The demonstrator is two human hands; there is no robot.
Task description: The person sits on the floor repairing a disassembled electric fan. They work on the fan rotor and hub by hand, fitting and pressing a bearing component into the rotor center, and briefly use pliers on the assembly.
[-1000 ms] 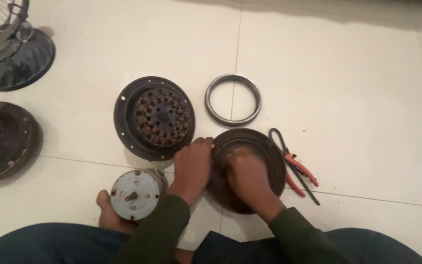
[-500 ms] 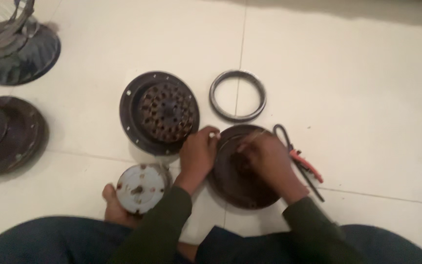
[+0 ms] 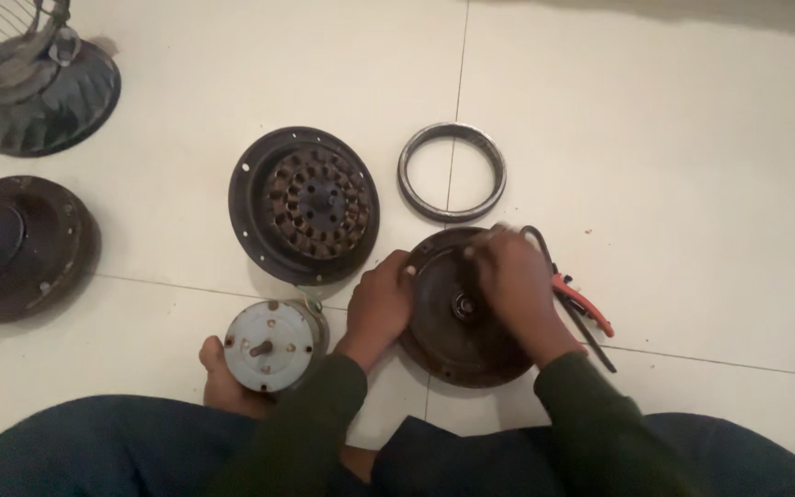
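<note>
A dark round motor cover (image 3: 448, 322) lies flat on the tiled floor in front of me. My left hand (image 3: 381, 304) grips its left rim. My right hand (image 3: 515, 285) rests on its upper right part, fingers curled and blurred, above the centre bearing hole. Whether the right hand holds anything small is hidden. To the left lies a second dark disc with rusty coil windings (image 3: 305, 204). A metal ring (image 3: 452, 171) lies just beyond the cover.
A small grey cylindrical motor (image 3: 269, 345) stands by my foot (image 3: 223, 377). Red-handled pliers (image 3: 581, 299) lie right of the cover. A dark domed housing (image 3: 20, 248) and a fan base with wire guard (image 3: 39, 83) sit at the far left.
My right hand has slid from the cover's centre toward its upper right rim. The left hand has stayed on the left rim. The view has shifted slightly.
</note>
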